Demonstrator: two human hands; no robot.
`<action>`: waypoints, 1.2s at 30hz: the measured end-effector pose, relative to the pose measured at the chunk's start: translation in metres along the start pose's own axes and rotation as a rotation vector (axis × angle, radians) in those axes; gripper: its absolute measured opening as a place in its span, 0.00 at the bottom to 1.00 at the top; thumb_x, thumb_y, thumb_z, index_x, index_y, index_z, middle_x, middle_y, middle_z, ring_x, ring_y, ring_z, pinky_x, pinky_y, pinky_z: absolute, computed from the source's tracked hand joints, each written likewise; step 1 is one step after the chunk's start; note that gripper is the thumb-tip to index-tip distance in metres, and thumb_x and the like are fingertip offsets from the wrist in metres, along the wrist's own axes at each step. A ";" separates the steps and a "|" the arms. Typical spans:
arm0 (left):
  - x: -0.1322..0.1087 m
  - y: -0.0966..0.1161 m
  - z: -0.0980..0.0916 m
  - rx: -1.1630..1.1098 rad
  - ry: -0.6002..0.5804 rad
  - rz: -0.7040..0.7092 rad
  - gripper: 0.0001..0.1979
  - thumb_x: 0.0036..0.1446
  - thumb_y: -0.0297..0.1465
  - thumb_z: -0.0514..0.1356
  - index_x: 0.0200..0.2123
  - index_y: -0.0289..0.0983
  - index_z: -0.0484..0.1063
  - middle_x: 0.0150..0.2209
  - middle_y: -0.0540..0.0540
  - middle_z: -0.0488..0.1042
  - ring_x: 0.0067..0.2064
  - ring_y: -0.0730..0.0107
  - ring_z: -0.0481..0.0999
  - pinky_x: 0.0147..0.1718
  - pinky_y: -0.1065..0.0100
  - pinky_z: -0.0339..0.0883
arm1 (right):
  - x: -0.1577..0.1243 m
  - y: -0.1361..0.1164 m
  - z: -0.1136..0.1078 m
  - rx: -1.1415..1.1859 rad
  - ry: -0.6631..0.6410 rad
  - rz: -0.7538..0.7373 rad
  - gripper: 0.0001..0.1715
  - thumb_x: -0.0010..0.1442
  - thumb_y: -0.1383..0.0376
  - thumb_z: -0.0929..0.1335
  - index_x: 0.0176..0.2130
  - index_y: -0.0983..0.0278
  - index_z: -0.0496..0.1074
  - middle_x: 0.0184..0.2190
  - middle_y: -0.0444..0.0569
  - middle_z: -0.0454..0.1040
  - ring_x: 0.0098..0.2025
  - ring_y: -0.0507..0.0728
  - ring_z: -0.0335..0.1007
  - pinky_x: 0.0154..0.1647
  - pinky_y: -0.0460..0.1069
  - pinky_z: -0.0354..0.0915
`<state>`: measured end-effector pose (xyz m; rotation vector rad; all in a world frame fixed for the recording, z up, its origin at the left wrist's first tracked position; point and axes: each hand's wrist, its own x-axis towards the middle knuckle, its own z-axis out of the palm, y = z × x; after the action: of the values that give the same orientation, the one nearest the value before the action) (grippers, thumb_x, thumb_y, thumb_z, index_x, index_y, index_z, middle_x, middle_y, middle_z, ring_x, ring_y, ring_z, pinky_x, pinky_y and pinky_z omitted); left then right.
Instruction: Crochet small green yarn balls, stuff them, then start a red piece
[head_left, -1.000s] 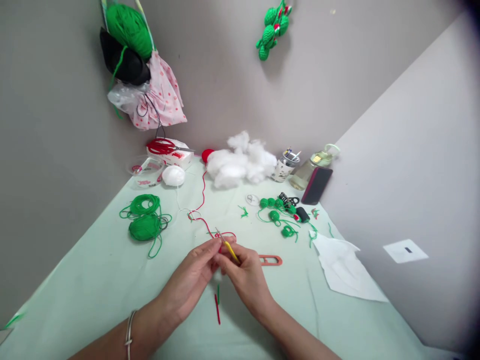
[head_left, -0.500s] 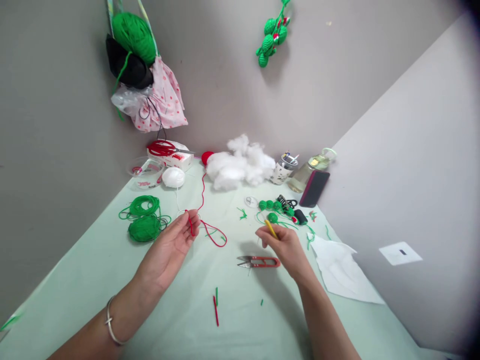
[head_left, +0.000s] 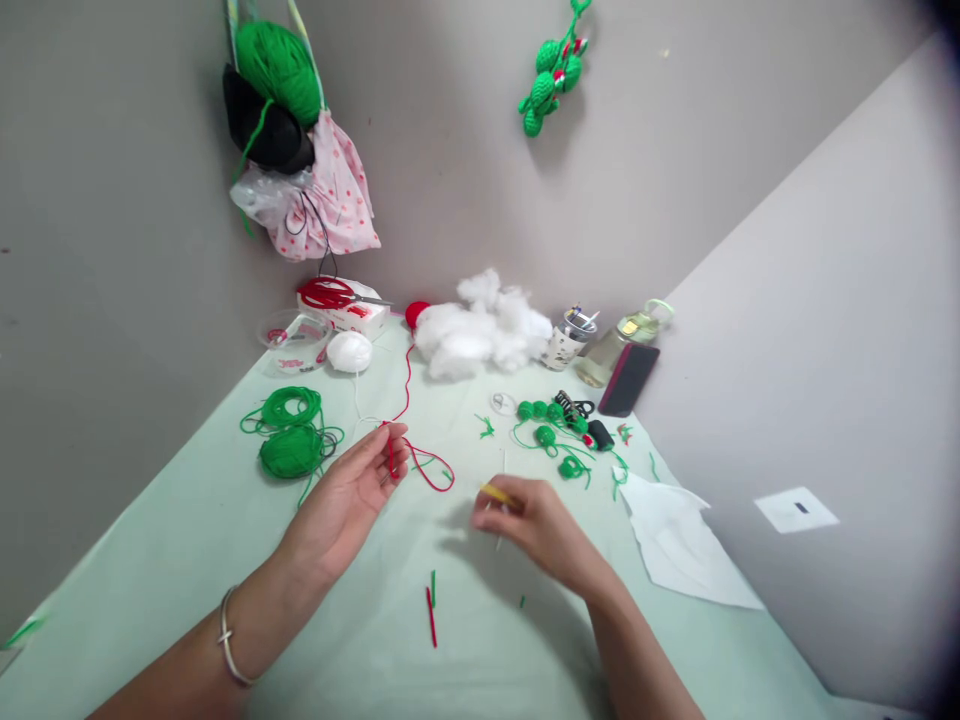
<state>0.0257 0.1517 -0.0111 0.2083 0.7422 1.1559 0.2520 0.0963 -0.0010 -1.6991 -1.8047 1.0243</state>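
My left hand (head_left: 352,490) is turned palm up, with a strand of red yarn (head_left: 433,487) pinched at the fingertips. A loop of that yarn hangs to the right, and its tail runs back to a red ball (head_left: 417,314). White yarn (head_left: 357,390) leads from a white ball (head_left: 349,352) towards the same fingers. Low over the table, my right hand (head_left: 529,515) is closed around a yellow-handled crochet hook (head_left: 499,494). It covers the place where the red thread snips lay; the snips are out of sight. Short red (head_left: 431,617) and green yarn scraps (head_left: 433,588) lie in front.
Green yarn (head_left: 291,452) lies left. White stuffing (head_left: 480,330), a cup of pens (head_left: 568,340), a bottle (head_left: 604,352) and a phone (head_left: 630,380) line the back. Green crocheted balls (head_left: 545,436) lie right, near a white sheet (head_left: 682,535). Scissors (head_left: 330,293) rest on a box.
My right hand has moved left and down with the crochet hook, over the thread snips, which no longer show. My left hand has shifted only slightly right.
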 end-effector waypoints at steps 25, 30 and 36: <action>-0.002 -0.008 -0.001 0.087 -0.068 -0.046 0.12 0.66 0.21 0.58 0.35 0.29 0.82 0.34 0.45 0.75 0.31 0.76 0.75 0.31 0.76 0.76 | 0.046 0.054 0.004 -0.432 0.318 0.120 0.11 0.67 0.65 0.65 0.38 0.63 0.77 0.40 0.52 0.79 0.39 0.57 0.74 0.40 0.49 0.62; -0.003 -0.008 -0.002 0.076 -0.068 -0.035 0.13 0.66 0.20 0.57 0.34 0.29 0.82 0.34 0.44 0.75 0.31 0.76 0.75 0.32 0.75 0.77 | 0.041 0.045 0.018 -0.374 0.198 -0.013 0.09 0.66 0.64 0.67 0.41 0.60 0.78 0.38 0.46 0.80 0.36 0.54 0.74 0.38 0.46 0.64; -0.005 -0.007 -0.001 0.064 -0.080 -0.035 0.13 0.66 0.20 0.57 0.34 0.28 0.82 0.32 0.44 0.76 0.31 0.76 0.75 0.31 0.76 0.77 | 0.048 0.043 0.016 -0.420 0.223 -0.023 0.08 0.65 0.65 0.68 0.38 0.59 0.79 0.38 0.48 0.79 0.37 0.55 0.73 0.38 0.48 0.62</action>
<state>0.0291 0.1443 -0.0133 0.2923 0.7100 1.0859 0.2611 0.1383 -0.0515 -1.9338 -1.9780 0.4380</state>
